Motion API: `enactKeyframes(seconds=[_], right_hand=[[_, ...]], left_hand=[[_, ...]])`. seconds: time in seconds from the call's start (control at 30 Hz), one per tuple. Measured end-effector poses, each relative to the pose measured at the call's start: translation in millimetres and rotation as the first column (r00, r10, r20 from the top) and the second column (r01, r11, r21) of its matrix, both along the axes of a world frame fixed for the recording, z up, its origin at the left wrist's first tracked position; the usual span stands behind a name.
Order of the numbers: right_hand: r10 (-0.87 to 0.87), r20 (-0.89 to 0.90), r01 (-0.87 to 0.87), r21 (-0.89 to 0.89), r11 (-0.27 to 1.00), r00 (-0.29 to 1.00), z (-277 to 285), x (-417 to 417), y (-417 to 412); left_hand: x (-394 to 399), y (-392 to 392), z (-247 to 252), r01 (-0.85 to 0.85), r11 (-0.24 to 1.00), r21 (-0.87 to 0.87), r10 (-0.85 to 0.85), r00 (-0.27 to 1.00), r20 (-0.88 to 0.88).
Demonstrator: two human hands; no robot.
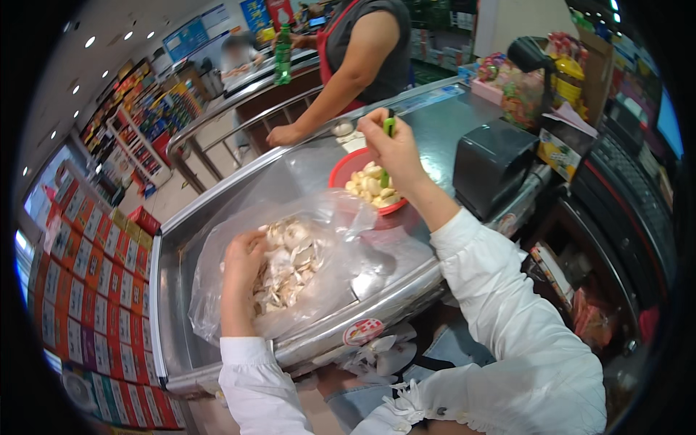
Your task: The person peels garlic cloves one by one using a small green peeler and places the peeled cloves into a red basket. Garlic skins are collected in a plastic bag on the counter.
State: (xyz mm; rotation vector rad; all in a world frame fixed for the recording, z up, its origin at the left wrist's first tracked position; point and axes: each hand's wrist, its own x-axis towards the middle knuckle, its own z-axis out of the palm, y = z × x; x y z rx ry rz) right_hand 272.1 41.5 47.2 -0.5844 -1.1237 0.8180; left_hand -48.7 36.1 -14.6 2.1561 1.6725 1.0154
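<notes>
My right hand [389, 144] grips a slim green tool with a black end [388, 126]. Its lower green part shows just over the bowl; whether it is a knife or a peeler I cannot tell. Beneath that hand sits a red plastic bowl [338, 173] of peeled garlic cloves [368, 187]. My left hand [243, 258] is in the mouth of a clear plastic bag [204, 293], with its fingers curled at the garlic bulbs [293, 235] and loose garlic skins [288, 277]. Its fingertips are partly hidden, so whether it holds anything is unclear.
The bag lies in the sunken end of a metal checkout counter [176, 326]. Whole garlic [342, 129] is beyond the bowl. Across the counter, a person's hand [285, 136] rests at the edge; the other holds a green bottle [283, 54]. A black boxy device [492, 163] stands at right.
</notes>
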Motion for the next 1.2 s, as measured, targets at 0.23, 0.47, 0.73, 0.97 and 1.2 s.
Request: enactKeyframes(seconds=[0.23, 0.47, 0.73, 0.97, 1.2], right_hand=[[-0.23, 0.054, 0.224, 0.105, 0.969, 0.972, 25, 19, 18], [-0.591, 0.485, 0.351, 0.499, 0.792, 0.644, 98, 22, 18], [-0.147, 0.814, -0.196, 0.304, 0.932, 0.563, 122, -67, -51], [-0.235, 0.892, -0.106, 0.296, 0.949, 0.386, 84, -76, -37], [-0.095, 0.991, 0.425, 0.044, 0.904, 0.099, 63, 18, -1]], left_hand=[[9, -2, 14, -0.036, 0.981, -0.192, 0.039, 0.999, 0.015], [2, 6, 2, -0.005, 0.998, -0.065, 0.007, 1.0, 0.031], [-14, 14, 5, -0.134, 0.984, 0.121, 0.118, 0.985, 0.128], [0, 6, 4, 0.004, 0.999, 0.052, -0.004, 1.0, -0.001], [-6, 8, 3, -0.003, 1.0, -0.001, 0.003, 1.0, -0.031]])
